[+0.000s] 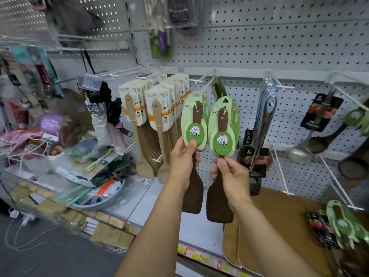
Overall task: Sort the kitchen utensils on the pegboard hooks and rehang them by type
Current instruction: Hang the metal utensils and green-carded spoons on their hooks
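I hold two dark brown wooden spatulas with green oval cards in front of the white pegboard (279, 47). My left hand (182, 158) grips the left spatula (192, 188) at its handle, thumb on the card. My right hand (231, 172) pinches the right spatula (219, 204) just below its card. Both hang blade down, side by side, near a hook (207, 78) that carries one more green-carded spatula (218, 87). Left of them hang rows of pale wooden spoons (159, 120).
Steel tongs (263, 120) and ladles (311, 144) hang to the right. Wooden cutting boards (279, 226) lie on the shelf with more carded utensils (343, 226) on top. A cluttered counter with a basin (103, 202) and bags stands at the left.
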{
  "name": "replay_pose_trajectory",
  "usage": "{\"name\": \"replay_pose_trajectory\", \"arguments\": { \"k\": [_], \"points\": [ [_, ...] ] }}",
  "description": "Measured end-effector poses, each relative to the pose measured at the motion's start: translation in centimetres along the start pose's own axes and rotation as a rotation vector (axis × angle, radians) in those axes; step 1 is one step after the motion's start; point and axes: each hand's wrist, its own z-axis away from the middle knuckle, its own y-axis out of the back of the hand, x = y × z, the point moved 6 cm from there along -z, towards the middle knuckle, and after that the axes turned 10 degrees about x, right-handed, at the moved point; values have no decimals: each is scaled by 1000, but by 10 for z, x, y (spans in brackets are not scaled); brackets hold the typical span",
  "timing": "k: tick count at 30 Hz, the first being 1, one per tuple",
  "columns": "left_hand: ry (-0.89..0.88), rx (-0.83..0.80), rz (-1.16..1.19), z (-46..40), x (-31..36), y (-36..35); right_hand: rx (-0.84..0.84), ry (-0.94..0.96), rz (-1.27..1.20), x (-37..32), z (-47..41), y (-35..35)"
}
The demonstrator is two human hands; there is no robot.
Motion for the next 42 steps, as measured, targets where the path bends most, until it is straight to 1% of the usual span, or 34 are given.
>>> {"name": "replay_pose_trajectory", "arguments": {
  "k": [16, 26, 35, 42],
  "points": [
    [32, -47, 47, -26, -18, -7, 38, 25, -5, -1, -23, -5],
    [123, -70, -46, -81, -33, -29, 156, 32, 3, 12, -52, -1],
    [208, -123, -46, -131, -49, -54, 181, 46, 43, 19, -76, -11],
    [239, -167, -62, -158, -51, -65, 215, 71, 52, 16, -85, -24]
  ]
}}
